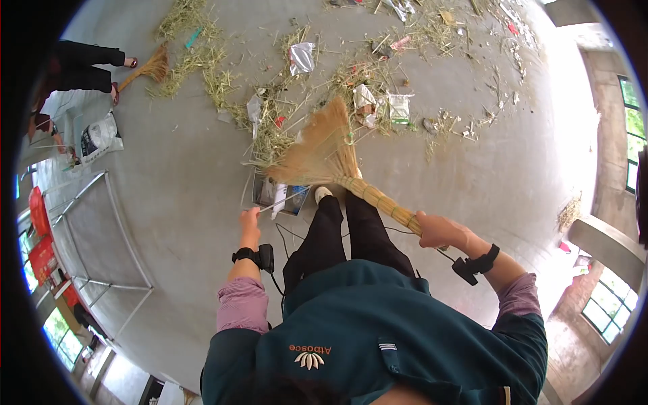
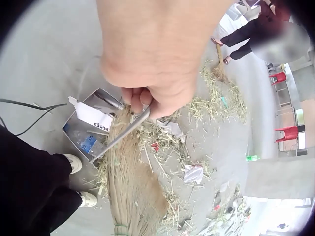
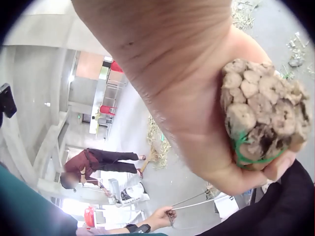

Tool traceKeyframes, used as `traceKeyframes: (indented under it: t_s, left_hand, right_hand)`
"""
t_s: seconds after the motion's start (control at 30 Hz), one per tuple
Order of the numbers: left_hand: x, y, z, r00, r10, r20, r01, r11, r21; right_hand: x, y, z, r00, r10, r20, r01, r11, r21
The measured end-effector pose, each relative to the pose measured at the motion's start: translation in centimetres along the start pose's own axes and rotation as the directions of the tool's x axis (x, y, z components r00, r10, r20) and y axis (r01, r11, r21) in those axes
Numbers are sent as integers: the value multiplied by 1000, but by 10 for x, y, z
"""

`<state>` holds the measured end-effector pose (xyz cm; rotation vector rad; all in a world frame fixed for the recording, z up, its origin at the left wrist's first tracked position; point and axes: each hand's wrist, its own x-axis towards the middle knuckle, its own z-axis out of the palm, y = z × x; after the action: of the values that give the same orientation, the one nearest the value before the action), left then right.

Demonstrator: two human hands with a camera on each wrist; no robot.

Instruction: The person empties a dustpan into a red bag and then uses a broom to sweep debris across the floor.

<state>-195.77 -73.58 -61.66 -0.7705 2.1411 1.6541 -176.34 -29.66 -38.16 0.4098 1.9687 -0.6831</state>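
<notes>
My right hand point(image 1: 442, 231) grips the straw broom point(image 1: 378, 200) by its bound handle; the cut stalk ends point(image 3: 268, 105) poke out past the palm in the right wrist view. The broom's fanned bristles point(image 1: 314, 145) spread over the floor and overlap the far side of a box-like dustpan point(image 1: 295, 214). With curled fingers, my left hand point(image 1: 250, 219) holds the dustpan's thin metal handle point(image 2: 120, 135). Inside the dustpan lie a white printed packet point(image 2: 91, 115) and a clear bottle with a blue label point(image 2: 88, 144). Bristles hide part of its contents.
Loose straw point(image 1: 270, 138), a silver wrapper point(image 1: 302, 58) and other litter lie scattered ahead. At the left, another person point(image 1: 88, 67) stands beside a second broom point(image 1: 155, 65) and a white sack point(image 1: 101, 137). A metal frame point(image 1: 108, 229) stands left; dark cables hang near my legs.
</notes>
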Motion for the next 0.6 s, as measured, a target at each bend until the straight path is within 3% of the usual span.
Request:
traceKeyframes:
  t_s: [0.13,0.2,0.23,0.3,0.47,0.53,0.6]
  left_hand:
    - [-10,3,-2,1000,-28,-6,28,1000,10]
    - [-15,7,-3,999,-29,25,28,999,26]
    - [-15,8,-4,998,-29,53,27,999,44]
    - [-11,3,-1,998,-31,49,28,998,55]
    - [3,-15,5,995,-94,40,87,983,160]
    - [13,-22,5,994,-108,34,93,950,299]
    - [11,-15,4,993,-103,52,83,951,298]
  right_hand:
    - [1,23,10,985,-40,-165,17,990,-143]
    - [-22,14,-6,996,53,-72,-51,998,37]
    - [-25,19,-4,996,56,-74,-54,998,35]
    - [-36,35,5,993,100,-67,-84,975,205]
    - [-64,43,19,979,203,-22,-178,904,389]
    - [-58,58,37,973,215,-81,-126,795,593]
    - [-51,59,48,967,248,-64,-141,724,675]
